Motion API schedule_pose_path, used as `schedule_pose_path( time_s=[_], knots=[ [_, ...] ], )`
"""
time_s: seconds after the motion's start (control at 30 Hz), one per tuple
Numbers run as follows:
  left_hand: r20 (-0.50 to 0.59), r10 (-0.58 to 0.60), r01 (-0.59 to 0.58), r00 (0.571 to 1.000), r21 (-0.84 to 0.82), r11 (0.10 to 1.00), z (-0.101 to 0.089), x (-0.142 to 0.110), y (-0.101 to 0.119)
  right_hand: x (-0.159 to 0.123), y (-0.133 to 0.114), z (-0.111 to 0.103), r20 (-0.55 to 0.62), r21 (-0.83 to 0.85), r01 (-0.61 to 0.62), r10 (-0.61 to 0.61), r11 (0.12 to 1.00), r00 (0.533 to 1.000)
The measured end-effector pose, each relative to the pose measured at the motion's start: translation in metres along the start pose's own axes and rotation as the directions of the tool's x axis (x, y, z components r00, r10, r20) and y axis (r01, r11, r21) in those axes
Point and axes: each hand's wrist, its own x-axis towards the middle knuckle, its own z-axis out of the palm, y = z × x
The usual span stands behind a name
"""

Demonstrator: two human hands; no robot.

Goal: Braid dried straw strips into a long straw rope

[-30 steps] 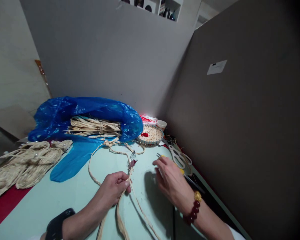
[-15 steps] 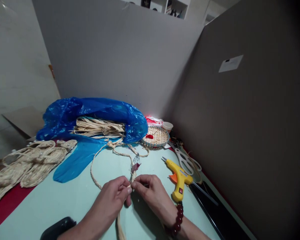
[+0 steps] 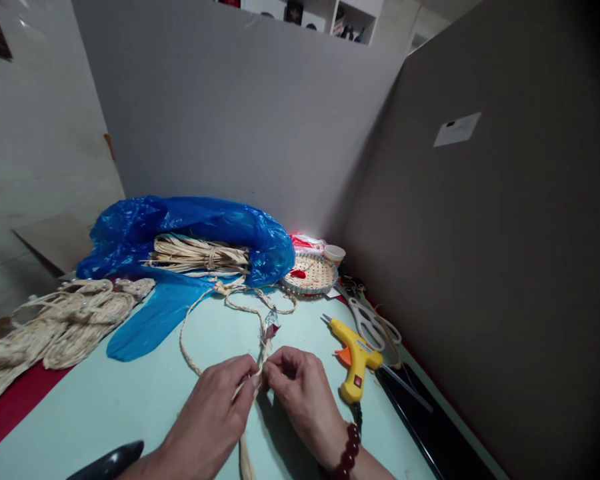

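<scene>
My left hand (image 3: pixel 219 402) and my right hand (image 3: pixel 300 393) meet above the table, both pinching a pale straw braid (image 3: pixel 193 363). Loose strands run down between them toward the table's near edge. Just beyond my fingertips the braid passes a small metal clip (image 3: pixel 271 319) with a dark red piece (image 3: pixel 271 331) on it. From there the finished cord loops away over the tabletop to a knot near the blue bag. A dark red bead bracelet (image 3: pixel 350 453) circles my right wrist. The exact strands between my fingers are partly hidden.
Behind lies a blue plastic bag (image 3: pixel 120 230) with a straw bundle (image 3: pixel 200 255). Woven straw slippers (image 3: pixel 87 320) are at left. To the right are a yellow glue gun (image 3: pixel 356 367), scissors (image 3: pixel 367 323), a round basket (image 3: pixel 317 273) and a black flat object (image 3: pixel 420 427). Grey panels wall the table.
My fingers have shifted slightly on the strands, and my left hand's grip has turned a little. The view has moved slightly; the cord and tools lie as before.
</scene>
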Motion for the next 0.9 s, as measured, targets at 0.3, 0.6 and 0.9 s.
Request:
schedule_pose_path(
  time_s=[0.3,0.6,0.9],
  knots=[
    [0.071,0.358,-0.348,0.931,0.47,0.811,0.016,-0.024,-0.006,0.005,0.002,-0.004,0.064,0.252,-0.086,0.072,0.964,0.995],
    [0.19,0.574,-0.56,0.796,0.59,0.581,0.025,-0.019,-0.022,0.003,-0.007,-0.008,0.205,0.46,-0.279,0.205,0.843,0.957],
    [0.35,-0.133,0.306,0.927,-0.503,0.809,0.001,0.024,-0.013,0.002,-0.001,-0.005,0.178,0.438,-0.273,0.215,0.856,0.96]
  ],
)
